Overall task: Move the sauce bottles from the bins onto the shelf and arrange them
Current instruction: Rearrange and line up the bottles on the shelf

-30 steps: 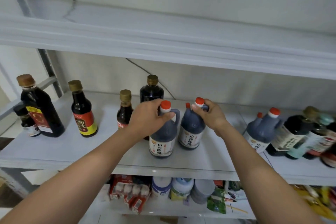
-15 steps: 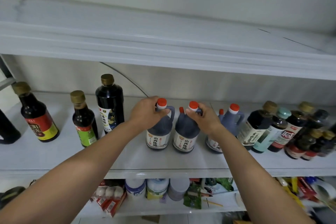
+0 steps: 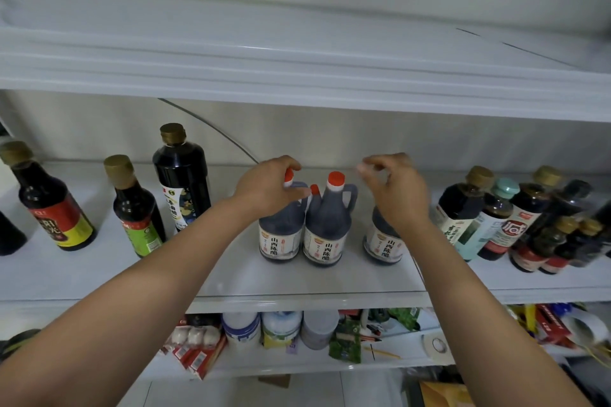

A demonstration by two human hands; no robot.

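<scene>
**Hands.** The left hand [image 3: 267, 190] is curled round the neck and red cap of the first vinegar jug [image 3: 281, 235], which stands upright on the shelf [image 3: 297, 284]. The right hand [image 3: 396, 195] is held with its fingers loosely curled and nothing is pinched. Its outline is blurred.

**Placement.** The second vinegar jug [image 3: 325, 228] stands just right of the left hand, against the first jug or nearly so. The third vinegar jug [image 3: 383, 241] stands below the right hand and is partly hidden behind the wrist.

**Risks.**
- If the gripped jug is slid or turned, its neighbour may be knocked, as no clear gap is seen between them.
- If the right hand is lowered unsighted, the third jug may be struck.
- If the third jug is pushed away from the left hand, the crowded sauce bottles [image 3: 496, 221] beyond may be toppled in a chain.
</scene>
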